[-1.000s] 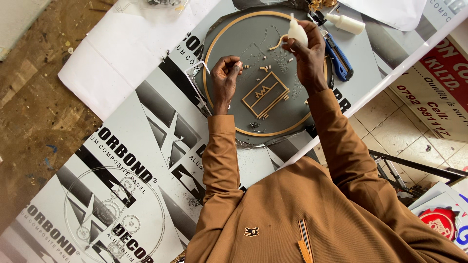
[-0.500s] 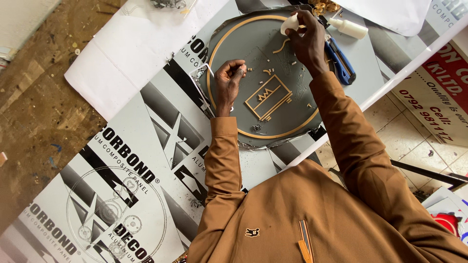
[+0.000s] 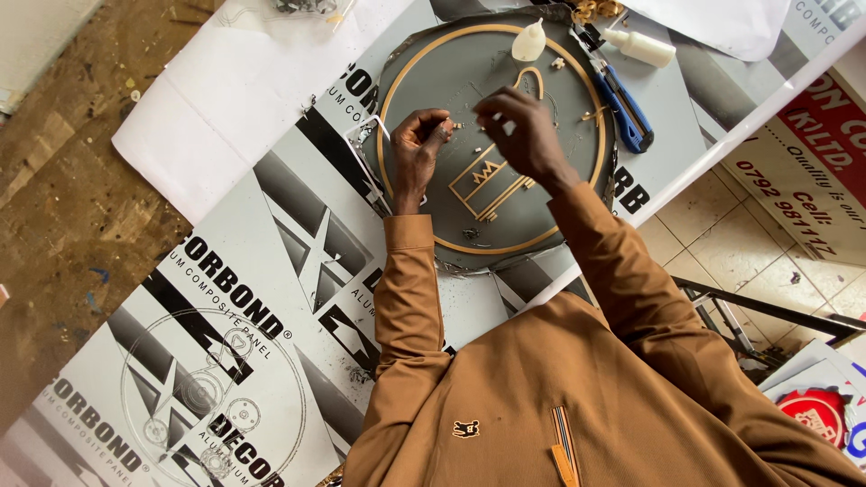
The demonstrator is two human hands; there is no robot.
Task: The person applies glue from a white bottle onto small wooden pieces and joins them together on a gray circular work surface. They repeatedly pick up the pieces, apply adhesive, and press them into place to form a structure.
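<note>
A round grey disc (image 3: 577,194) with a gold rim lies on a printed panel. A gold crown-in-rectangle emblem (image 3: 492,185) is stuck at its middle. My left hand (image 3: 419,153) hovers over the disc's left part and pinches a small gold piece (image 3: 454,126) at its fingertips. My right hand (image 3: 523,131) is just to the right, fingers bent down toward that piece; whether it grips anything is hidden. A small white glue bottle (image 3: 529,41) stands on the disc's far part. Below it lies a gold arc (image 3: 534,81).
A blue utility knife (image 3: 622,104) lies at the disc's right rim, with a second white bottle (image 3: 639,47) on its side beyond it. A white sheet (image 3: 225,90) covers the panel (image 3: 225,298) at the left. Tiled floor and a metal frame (image 3: 767,311) are at the right.
My right hand set the white glue bottle down on the disc's far part and moved left to meet my left hand. The left hand kept its pinch.
</note>
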